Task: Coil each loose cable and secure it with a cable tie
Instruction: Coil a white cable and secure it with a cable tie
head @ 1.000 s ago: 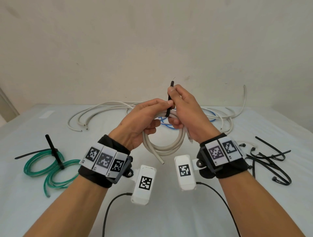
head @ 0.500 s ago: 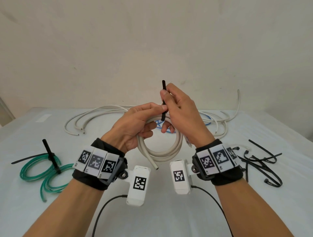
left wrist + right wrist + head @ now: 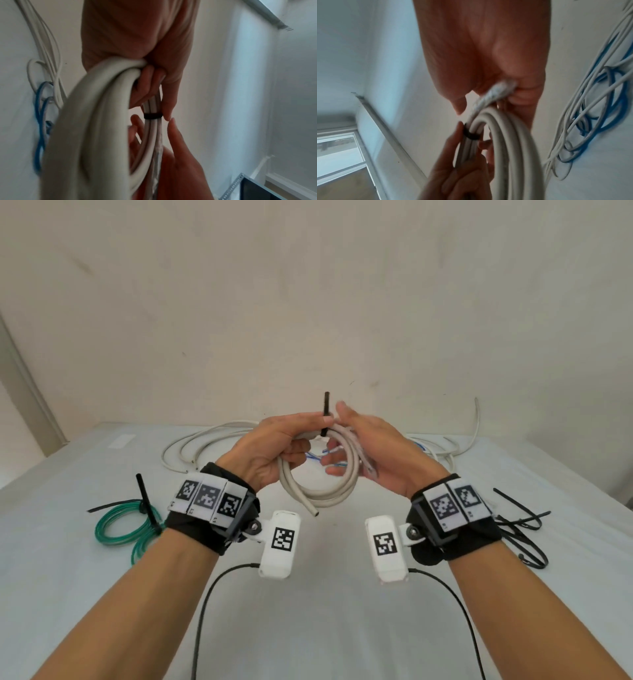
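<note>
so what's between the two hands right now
In the head view, the coiled white cable with the black cable tie spans between the left hand and right hand.

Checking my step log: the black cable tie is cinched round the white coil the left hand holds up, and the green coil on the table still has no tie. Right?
Not quite. The green coil already has a black tie round it, as the head view shows. The rest holds: the black cable tie is round the white coil, which the left hand grips.

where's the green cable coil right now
In the head view, the tied green cable coil lies on the white table at the left, just outside the left hand's wristband.
</note>
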